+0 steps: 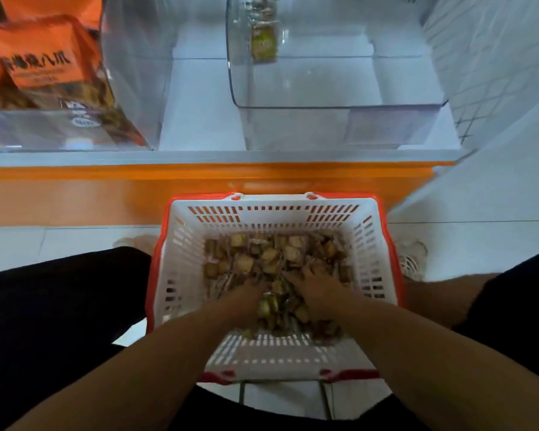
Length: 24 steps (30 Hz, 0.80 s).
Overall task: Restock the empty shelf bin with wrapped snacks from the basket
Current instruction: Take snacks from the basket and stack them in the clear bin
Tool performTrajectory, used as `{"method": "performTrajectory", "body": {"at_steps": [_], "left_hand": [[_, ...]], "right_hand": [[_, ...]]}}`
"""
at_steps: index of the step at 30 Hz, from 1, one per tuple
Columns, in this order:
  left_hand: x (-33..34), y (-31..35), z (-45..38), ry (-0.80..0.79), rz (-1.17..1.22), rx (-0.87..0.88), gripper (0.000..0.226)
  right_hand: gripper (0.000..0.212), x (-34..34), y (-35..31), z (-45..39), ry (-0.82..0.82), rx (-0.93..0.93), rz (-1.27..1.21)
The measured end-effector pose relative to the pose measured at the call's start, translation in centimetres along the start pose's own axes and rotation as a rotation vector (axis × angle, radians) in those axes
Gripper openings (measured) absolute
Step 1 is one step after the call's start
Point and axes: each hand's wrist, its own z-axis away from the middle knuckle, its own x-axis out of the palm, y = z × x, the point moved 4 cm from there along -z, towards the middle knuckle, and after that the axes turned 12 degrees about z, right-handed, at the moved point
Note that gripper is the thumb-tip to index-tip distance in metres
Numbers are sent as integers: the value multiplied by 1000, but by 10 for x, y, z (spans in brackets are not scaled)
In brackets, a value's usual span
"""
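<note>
Below: slotted white plastic basket [181, 244], red-rimmed; small glossy wrapped snacks [249, 259]. Left hand [246, 298] and right hand [319, 290] buried; fingers' spread cannot be told.

We note the basket [371, 244] is white perforated plastic with a glossy red-orange rim. The wrapped snacks [246, 262] show shiny film wrappers. The shelf bin [339, 104] is clear, smooth, glossy plastic. The orange packets [44, 54] appear smooth and printed. The floor tiles [479, 237] look glossy.
</note>
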Motion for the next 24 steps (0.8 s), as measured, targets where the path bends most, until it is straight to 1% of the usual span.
{"method": "performTrajectory", "body": {"at_steps": [2, 3, 6, 9, 12, 14, 16, 18, 20, 21, 22, 24], "left_hand": [[2, 1, -14, 49, 12, 38, 96], [2, 2, -22, 76, 4, 39, 97], [5, 4, -40, 85, -26, 81, 95], [11, 0, -47, 31, -172, 130, 90], [16, -7, -53, 17, -318, 159, 89], [17, -9, -56, 4, -339, 169, 88], [19, -11, -58, -5, -307, 164, 88], [25, -15, -57, -28, -229, 154, 84], [29, -18, -55, -27, -59, 122, 71], [28, -18, -53, 4, 34, 107, 62], [25, -18, -50, 46, 102, 90, 56], [15, -19, -47, 139, 191, 57, 50]], "right_hand": [[104, 0, -5, -9, -2, 19, 79], [102, 1, -7, -13, -1, 30, 99], [77, 9, -12, -19, 48, -2, 73], [58, 18, -21, -15, 67, -163, 132], [51, 33, -30, -14, -8, -292, 248], [48, 37, -32, -18, -35, -292, 254], [47, 34, -32, -19, -40, -258, 150], [46, 31, -30, -21, -54, -220, 15], [55, 29, -25, -21, -59, -164, -111], [60, 26, -21, -20, -48, -141, -182], [61, 21, -17, -18, -27, -111, -275], [48, 8, -7, -17, 9, -63, -474]]}}
